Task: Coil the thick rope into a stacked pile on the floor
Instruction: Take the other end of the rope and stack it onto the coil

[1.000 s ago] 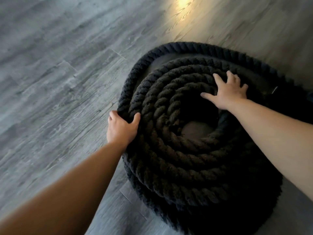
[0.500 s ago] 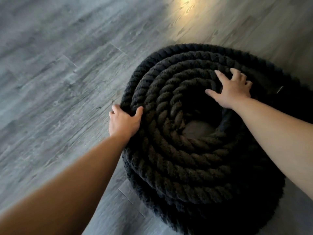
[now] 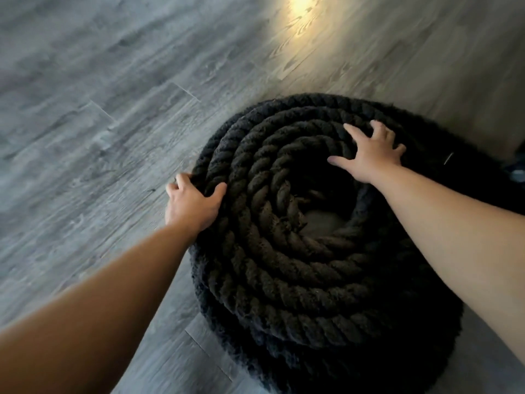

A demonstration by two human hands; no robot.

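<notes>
Half a second on, keeps the left fingers (image 3: 181, 181) and thumb curled round the outermost turn at the pile's left edge, and keeps the right fingers (image 3: 351, 129) splayed on the top turns at the far side, pressing rather than grasping. Beyond the left hand (image 3: 191, 206) and right hand (image 3: 372, 155), shows the thick rope (image 3: 284, 280) drawn tighter than a second ago, the slack far loop now snug against its neighbours round a small central hole. Looks close to done as a stacked pile on the grey plank floor (image 3: 113, 137), bar a last tidy.
</notes>
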